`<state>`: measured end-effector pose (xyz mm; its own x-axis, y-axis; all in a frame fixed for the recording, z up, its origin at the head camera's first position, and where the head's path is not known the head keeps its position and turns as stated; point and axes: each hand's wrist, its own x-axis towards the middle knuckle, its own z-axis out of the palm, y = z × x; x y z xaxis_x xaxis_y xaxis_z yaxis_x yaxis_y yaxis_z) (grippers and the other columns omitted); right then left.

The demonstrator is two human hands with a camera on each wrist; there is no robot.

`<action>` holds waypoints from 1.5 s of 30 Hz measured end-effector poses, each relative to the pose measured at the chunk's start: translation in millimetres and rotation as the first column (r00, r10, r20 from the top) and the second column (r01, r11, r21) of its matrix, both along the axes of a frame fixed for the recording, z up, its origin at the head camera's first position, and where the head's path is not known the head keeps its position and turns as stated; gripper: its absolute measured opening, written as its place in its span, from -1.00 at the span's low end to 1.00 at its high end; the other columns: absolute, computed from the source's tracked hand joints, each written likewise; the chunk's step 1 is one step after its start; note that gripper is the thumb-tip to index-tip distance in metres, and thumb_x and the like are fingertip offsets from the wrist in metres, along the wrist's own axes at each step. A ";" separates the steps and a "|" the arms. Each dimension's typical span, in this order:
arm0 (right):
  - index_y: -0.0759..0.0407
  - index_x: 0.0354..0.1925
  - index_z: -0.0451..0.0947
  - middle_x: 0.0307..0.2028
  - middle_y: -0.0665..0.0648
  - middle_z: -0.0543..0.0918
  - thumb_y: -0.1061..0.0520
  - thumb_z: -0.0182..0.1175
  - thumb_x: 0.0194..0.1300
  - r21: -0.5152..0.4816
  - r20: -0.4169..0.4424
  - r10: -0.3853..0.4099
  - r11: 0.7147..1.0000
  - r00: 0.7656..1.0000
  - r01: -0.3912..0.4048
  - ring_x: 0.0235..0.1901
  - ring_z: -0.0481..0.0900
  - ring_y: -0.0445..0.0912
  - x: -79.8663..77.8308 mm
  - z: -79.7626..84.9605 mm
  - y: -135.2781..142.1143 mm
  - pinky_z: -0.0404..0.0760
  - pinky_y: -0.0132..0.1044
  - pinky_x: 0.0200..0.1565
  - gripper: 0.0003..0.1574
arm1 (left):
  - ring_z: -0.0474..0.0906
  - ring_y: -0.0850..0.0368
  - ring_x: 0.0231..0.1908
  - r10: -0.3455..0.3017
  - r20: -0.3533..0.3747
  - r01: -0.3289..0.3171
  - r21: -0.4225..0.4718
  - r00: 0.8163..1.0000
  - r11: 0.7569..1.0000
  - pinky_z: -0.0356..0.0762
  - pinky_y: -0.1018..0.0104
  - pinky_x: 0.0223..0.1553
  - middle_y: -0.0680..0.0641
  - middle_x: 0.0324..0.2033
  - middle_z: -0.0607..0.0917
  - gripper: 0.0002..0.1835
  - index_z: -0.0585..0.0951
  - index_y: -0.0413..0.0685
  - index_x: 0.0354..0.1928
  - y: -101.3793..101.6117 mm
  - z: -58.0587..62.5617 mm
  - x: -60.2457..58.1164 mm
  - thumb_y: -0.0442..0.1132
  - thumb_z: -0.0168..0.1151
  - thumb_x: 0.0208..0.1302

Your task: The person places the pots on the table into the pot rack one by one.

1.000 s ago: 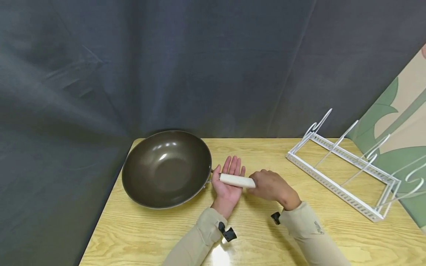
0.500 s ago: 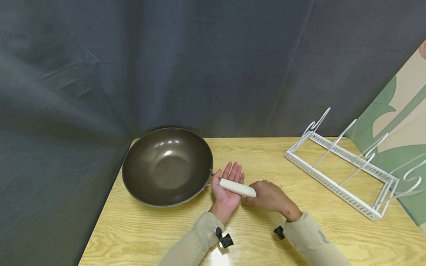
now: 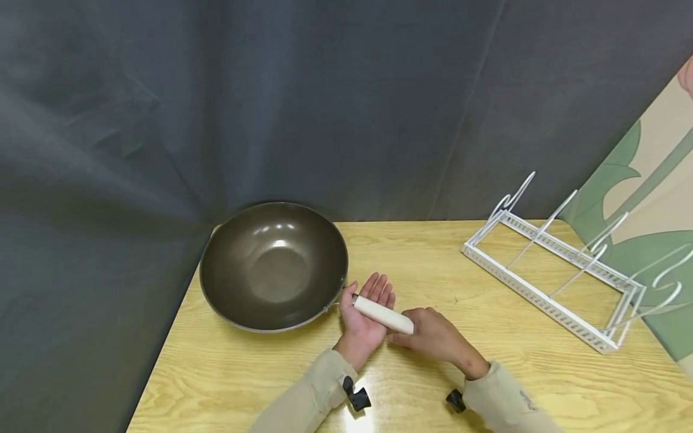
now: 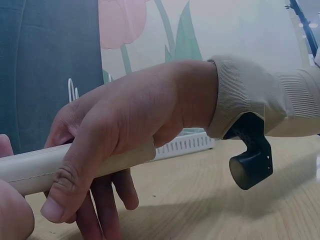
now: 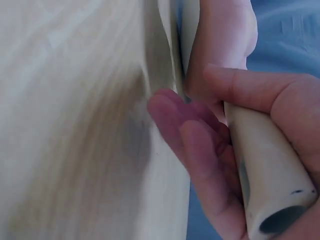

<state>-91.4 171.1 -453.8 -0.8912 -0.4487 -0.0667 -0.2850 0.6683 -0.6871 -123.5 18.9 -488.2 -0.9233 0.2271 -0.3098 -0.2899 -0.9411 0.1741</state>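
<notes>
A dark brown wok with a cream handle is at the left of the table; I cannot tell if its base touches the wood. The left hand lies palm up beneath the handle near the bowl, its fingers extended and its thumb beside the handle. At the handle's far end is the right hand, which holds it from above. In the left wrist view the right hand's thumb comes down on one side, with fingers on the other. The hollow end of the handle shows in the right wrist view.
A white wire rack with upright prongs stands on the wooden table at the right. Dark curtain hangs behind and along the left side. A wall with painted leaves is beyond the rack.
The handle has swung so its free end points more toward the person. Both hands have moved slightly nearer the person with it, and the wok's bowl has shifted slightly away.
</notes>
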 end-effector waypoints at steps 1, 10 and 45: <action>-0.01 -0.52 0.51 -0.71 -0.16 0.40 -0.09 0.33 0.10 -0.005 0.002 -0.005 1.000 1.000 0.005 -0.70 0.31 -0.28 1.2 -0.4 -1.1 0.30 -0.37 -0.65 -0.74 | 0.43 -0.06 0.08 -0.005 0.003 0.005 -0.014 1.000 1.000 0.37 0.14 0.07 -0.14 0.03 0.56 -0.45 0.45 -0.20 0.11 -0.8 0.5 0.1 0.04 -0.11 0.24; 0.03 -0.41 0.52 -0.74 -0.10 0.52 -0.13 0.28 0.17 -0.083 0.119 -0.040 0.995 0.992 0.050 -0.77 0.47 -0.20 17.5 -8.7 -9.8 0.43 -0.33 -0.68 -0.72 | 0.26 0.18 -0.70 -0.022 0.035 0.025 -0.096 0.999 0.995 0.26 0.31 -0.49 0.01 -0.58 0.49 -0.61 0.48 -0.07 -0.47 -6.6 0.0 5.5 0.03 -0.20 0.27; 0.25 -0.31 0.54 -0.74 0.00 0.49 0.23 0.30 0.05 -0.302 0.284 -0.128 0.929 0.950 0.216 -0.78 0.41 -0.23 31.7 -36.0 -55.2 0.32 -0.45 -0.77 -0.82 | 0.04 0.25 -0.79 -0.143 -0.104 0.129 -0.133 0.984 0.983 0.17 0.38 -0.68 0.14 -0.86 0.13 -0.69 0.13 0.11 -0.78 -48.6 -7.8 8.4 -0.14 -0.25 0.11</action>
<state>-59.8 115.9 -489.8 -0.9286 -0.3255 -0.1783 0.0278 0.4180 -0.9080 -115.1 -29.7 -496.0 -0.9169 0.3190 -0.2398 -0.3857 -0.8628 0.3269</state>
